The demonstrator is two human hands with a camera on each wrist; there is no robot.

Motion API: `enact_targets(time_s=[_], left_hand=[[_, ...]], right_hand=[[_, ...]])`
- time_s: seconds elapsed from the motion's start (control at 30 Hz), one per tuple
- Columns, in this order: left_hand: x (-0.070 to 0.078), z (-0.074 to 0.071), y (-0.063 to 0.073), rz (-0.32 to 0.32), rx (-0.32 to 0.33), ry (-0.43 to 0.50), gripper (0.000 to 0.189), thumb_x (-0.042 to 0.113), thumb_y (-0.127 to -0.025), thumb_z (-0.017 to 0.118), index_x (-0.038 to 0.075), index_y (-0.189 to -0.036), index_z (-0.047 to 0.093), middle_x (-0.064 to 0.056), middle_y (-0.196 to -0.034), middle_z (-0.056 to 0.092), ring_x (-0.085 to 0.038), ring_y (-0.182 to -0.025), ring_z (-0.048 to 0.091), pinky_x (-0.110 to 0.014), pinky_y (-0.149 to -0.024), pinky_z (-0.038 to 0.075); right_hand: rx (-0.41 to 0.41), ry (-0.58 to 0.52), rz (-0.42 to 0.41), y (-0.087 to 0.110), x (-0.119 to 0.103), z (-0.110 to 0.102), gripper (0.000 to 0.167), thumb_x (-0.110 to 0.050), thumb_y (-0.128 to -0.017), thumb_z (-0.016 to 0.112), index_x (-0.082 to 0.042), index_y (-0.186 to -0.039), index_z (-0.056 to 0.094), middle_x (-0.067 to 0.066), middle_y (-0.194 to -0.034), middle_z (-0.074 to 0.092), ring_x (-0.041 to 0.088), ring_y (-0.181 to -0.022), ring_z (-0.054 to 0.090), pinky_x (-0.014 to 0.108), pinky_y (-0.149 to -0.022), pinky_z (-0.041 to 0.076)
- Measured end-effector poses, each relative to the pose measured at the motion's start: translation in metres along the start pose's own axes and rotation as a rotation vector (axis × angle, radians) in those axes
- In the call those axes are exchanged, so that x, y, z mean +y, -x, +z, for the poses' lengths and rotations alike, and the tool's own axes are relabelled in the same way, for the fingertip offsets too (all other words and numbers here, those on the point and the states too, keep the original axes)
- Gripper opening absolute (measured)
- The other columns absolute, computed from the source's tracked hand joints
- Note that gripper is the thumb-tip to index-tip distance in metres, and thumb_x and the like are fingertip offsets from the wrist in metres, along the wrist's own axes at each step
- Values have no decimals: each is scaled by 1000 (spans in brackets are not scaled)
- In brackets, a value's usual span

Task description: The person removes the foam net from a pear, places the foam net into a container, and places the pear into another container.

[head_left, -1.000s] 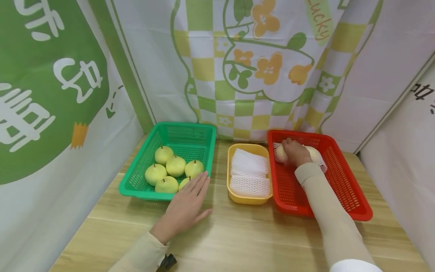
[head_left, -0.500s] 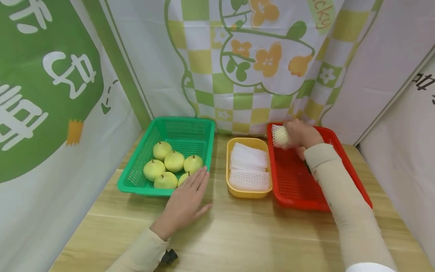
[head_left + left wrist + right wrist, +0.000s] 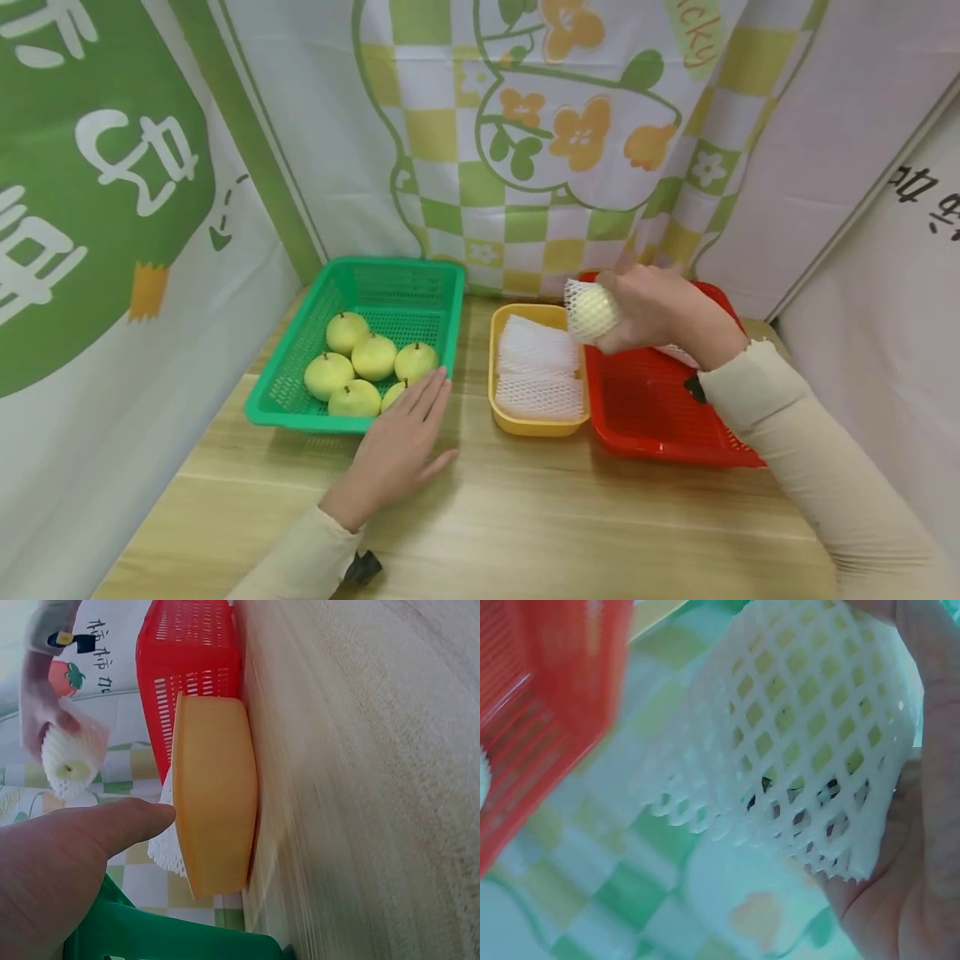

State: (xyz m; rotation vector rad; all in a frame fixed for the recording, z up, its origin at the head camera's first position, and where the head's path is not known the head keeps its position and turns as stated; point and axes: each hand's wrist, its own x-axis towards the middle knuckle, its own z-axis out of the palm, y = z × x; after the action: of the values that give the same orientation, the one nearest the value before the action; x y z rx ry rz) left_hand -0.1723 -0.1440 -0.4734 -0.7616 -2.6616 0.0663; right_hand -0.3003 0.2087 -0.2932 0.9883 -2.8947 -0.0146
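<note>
My right hand (image 3: pixel 652 312) grips a pale yellow-green pear (image 3: pixel 596 312) wrapped in a white foam net sleeve (image 3: pixel 802 712), held in the air over the left rim of the red basket (image 3: pixel 645 450). In the right wrist view the net's loose end flares out past the fruit. My left hand (image 3: pixel 397 437) lies flat with straight fingers on the near right corner of the green basket (image 3: pixel 456 317), holding nothing. Several bare pears (image 3: pixel 373 357) sit inside that basket, one partly covered by my fingers.
Between the two baskets stands a yellow bin (image 3: pixel 536 427) holding white foam nets (image 3: pixel 540 367). Another piece of white netting (image 3: pixel 681 354) shows in the red basket, mostly behind my right hand. A checked curtain (image 3: pixel 517 225) hangs behind, along the wooden table's (image 3: pixel 525 525) back edge.
My right hand has lifted the netted pear out of the red basket and moved it left, up toward the yellow bin. The left hand stays on the green basket's corner.
</note>
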Motion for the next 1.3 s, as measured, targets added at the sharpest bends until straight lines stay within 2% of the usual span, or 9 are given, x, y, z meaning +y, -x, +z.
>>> enact_targets(time_s=[0.13,0.3,0.5,0.6,0.77,0.9,1.03,1.13,1.3], left_hand=[[0,0,2,2,9,4,98,53,-93,76,-7,-159,37,-23,-170,34,-36,-158,37,-46,-127,39],[0,1,3,1,10,4,100,52,-91,79,-7,-159,37,-24,-170,35,-36,-157,38,-47,-127,39],[-1,2,0,14,33,-4,99,51,-90,80,-8,-158,38,-24,-168,36,-37,-155,41,-47,-126,40],[-2,3,-1,10,34,4,98,49,-91,80,-8,-159,38,-24,-169,36,-37,-156,41,-47,-126,40],[-2,-1,-2,13,54,26,94,44,-92,80,-7,-159,38,-23,-168,37,-37,-156,40,-48,-127,39],[4,-9,2,81,168,110,86,32,-87,87,-6,-154,47,-21,-163,47,-35,-151,48,-47,-123,44],[14,-13,7,200,279,267,64,21,-83,87,0,-139,64,-15,-143,67,-31,-133,65,-43,-112,55],[21,-8,9,257,237,391,47,19,-86,85,6,-129,71,-9,-130,75,-25,-122,71,-39,-104,60],[29,6,9,298,24,503,36,20,-95,77,11,-129,72,-6,-133,73,-22,-125,69,-40,-107,58]], right_hand=[[25,39,-101,22,-38,7,51,-43,-71,85,-11,-105,64,1,-91,67,17,-74,61,34,-63,56],[37,98,-209,48,-85,27,59,-51,-67,83,-10,-104,62,1,-89,66,15,-69,60,33,-59,56],[14,112,-248,67,-129,65,60,-57,-66,81,-12,-100,60,-1,-87,65,17,-72,62,32,-57,55],[23,108,-242,69,-141,90,63,-61,-65,80,-12,-100,61,-1,-87,66,16,-73,63,30,-56,54],[-22,86,-188,67,-147,125,65,-60,-64,82,-10,-101,62,0,-87,63,17,-74,62,30,-55,51],[-54,94,-165,66,-149,147,66,-61,-66,81,-9,-104,63,2,-89,64,18,-77,63,31,-56,52],[-40,102,-161,68,-147,157,68,-65,-68,80,-9,-104,64,1,-91,65,19,-78,64,31,-57,54],[-52,67,-148,72,-142,157,71,-67,-71,81,-8,-109,65,1,-93,66,18,-81,65,31,-61,56],[-121,-59,-120,82,-130,149,81,-69,-73,84,-8,-123,64,2,-105,70,18,-91,68,34,-74,62]])
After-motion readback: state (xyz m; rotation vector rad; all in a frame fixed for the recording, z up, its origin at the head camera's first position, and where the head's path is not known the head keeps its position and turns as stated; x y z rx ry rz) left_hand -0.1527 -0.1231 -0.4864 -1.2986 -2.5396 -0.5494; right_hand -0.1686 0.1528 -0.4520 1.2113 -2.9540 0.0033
